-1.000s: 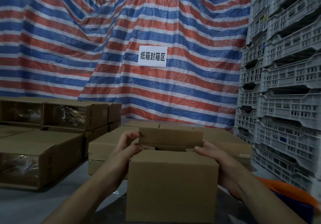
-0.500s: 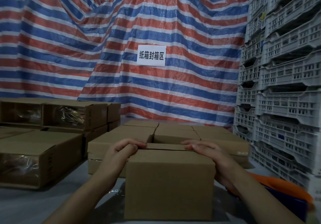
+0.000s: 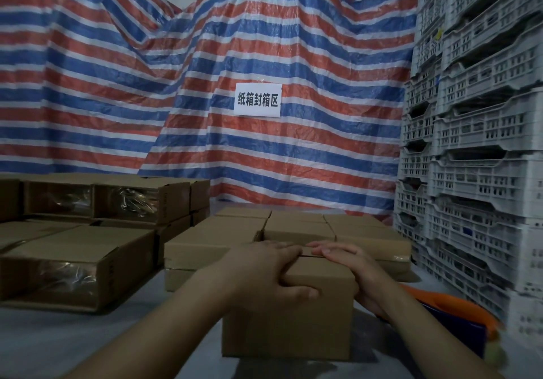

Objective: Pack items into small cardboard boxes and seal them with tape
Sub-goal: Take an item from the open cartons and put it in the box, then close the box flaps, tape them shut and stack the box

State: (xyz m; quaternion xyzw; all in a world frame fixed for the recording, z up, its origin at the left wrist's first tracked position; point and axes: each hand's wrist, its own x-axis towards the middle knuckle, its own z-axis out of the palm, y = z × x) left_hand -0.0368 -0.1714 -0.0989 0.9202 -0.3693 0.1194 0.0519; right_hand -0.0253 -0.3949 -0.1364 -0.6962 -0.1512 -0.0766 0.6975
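Observation:
A small brown cardboard box (image 3: 288, 328) stands on the grey table right in front of me, its top flaps folded flat with a seam showing between my hands. My left hand (image 3: 264, 267) grips its top left front corner, fingers across the top and thumb down on the front face. My right hand (image 3: 352, 270) lies over the top right edge, with its fingers pressing flat on the flap. What is inside the box is hidden. No tape is in view.
Closed small boxes (image 3: 296, 225) are stacked just behind. Larger boxes with taped ends (image 3: 76, 255) fill the left. Grey plastic crates (image 3: 476, 172) tower on the right, above an orange and blue object (image 3: 458, 311). A striped tarp with a white sign (image 3: 257, 99) hangs behind.
The rear flap that stood up a second ago has been folded down. Both hands slid inward over the closed top, and my left thumb came down onto the front face.

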